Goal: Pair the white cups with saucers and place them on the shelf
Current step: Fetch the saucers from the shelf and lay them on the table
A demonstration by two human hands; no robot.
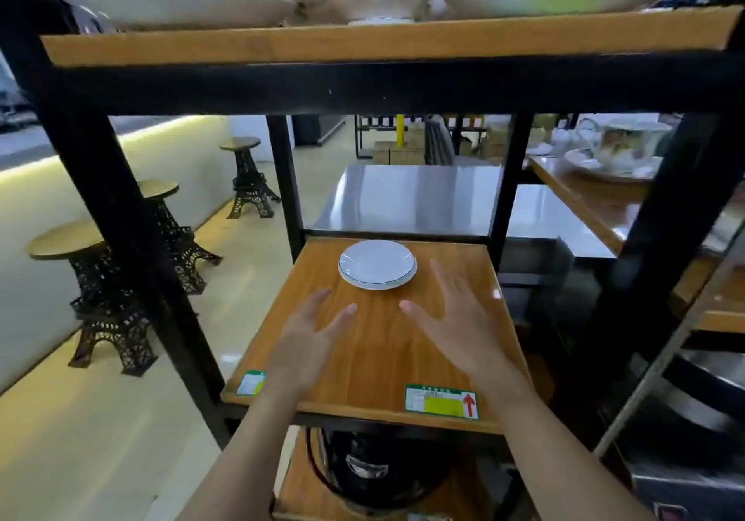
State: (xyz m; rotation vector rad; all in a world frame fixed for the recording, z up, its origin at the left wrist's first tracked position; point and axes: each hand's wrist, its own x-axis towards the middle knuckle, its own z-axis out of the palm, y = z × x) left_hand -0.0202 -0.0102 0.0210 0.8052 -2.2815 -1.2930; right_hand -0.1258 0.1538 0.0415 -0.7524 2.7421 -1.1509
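A: Fig. — head view. Where do your hands stand w/ respect to the saucers?

B: Your left hand (312,329) and right hand (451,319) both hover over the wooden shelf (379,355), fingers spread wide, nothing held. The white saucers (377,264), what looks like two stacked, sit at the far centre of the board, just beyond your fingertips; no contact.

A: Step in hand?

B: Judged as early. Saucers are on the shelf but unpaired; no plain white cup shows on this board. Floral cups sit on the upper shelf (387,42) and on a table (588,193) far right, prob. not the task's.

A: Next move calls for?

B: Likely you split the stack: lift the top saucer by its rim, set it beside the other w/ room between, then fetch cups. Approx. centre each cup in its saucer's well. Glazed ware slips; grip the rim firmly.
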